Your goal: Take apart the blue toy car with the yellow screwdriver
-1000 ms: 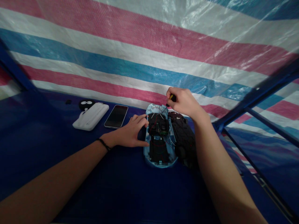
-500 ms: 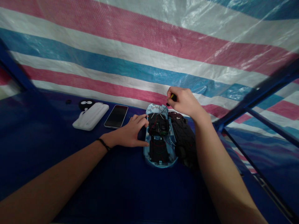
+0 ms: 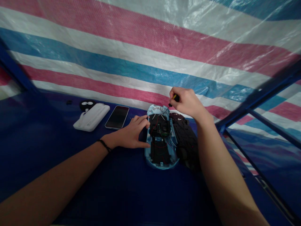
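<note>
A light blue toy car body [image 3: 174, 157] lies upside down on the blue surface, its black inner parts and thin wires exposed. My left hand [image 3: 134, 131] rests at its left edge, thumb and fingers spread apart, touching the rim without wrapping round it. Above the car's far end, my right hand [image 3: 185, 100] grips a screwdriver [image 3: 174, 98] by its black and yellow handle. The thin shaft slants down and left to the far part of the car; exactly where the tip sits I cannot make out. A black car chassis [image 3: 184, 130] lies just right of the body, partly behind my right forearm.
Left of my left hand lies a phone [image 3: 117, 117], with a white power bank [image 3: 92, 117] beyond it. A black round item with white eyes [image 3: 87, 104] sits behind the power bank. A striped tarp [image 3: 131, 69] rises at the back; a blue frame bar [image 3: 261, 95] runs along the right.
My right hand and the screwdriver have shifted very slightly to the right. My left hand, the car body and the chassis look unmoved.
</note>
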The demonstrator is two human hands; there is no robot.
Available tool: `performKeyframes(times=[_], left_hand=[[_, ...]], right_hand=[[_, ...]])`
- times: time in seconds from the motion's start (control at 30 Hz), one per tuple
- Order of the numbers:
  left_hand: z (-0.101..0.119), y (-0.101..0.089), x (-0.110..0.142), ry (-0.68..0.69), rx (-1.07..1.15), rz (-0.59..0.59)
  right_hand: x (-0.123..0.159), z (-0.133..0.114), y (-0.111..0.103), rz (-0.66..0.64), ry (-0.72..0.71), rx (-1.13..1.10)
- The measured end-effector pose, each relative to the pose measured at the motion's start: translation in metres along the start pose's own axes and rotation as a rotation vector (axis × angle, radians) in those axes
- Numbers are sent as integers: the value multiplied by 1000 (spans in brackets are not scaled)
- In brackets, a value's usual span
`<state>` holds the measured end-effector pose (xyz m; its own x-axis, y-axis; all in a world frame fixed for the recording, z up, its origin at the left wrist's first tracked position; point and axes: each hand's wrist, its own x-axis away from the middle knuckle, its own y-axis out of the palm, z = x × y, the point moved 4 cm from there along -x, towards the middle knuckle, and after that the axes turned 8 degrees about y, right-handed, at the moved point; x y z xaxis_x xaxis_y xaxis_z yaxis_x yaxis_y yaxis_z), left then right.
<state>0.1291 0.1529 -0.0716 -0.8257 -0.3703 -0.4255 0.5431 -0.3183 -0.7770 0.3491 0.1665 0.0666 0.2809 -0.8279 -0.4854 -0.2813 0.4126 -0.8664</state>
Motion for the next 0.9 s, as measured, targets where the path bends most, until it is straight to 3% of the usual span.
performKeyframes(times=[0.9], left_hand=[[-3, 2, 1, 4, -15, -5]], right_hand=[[1, -1, -2, 9, 13, -11]])
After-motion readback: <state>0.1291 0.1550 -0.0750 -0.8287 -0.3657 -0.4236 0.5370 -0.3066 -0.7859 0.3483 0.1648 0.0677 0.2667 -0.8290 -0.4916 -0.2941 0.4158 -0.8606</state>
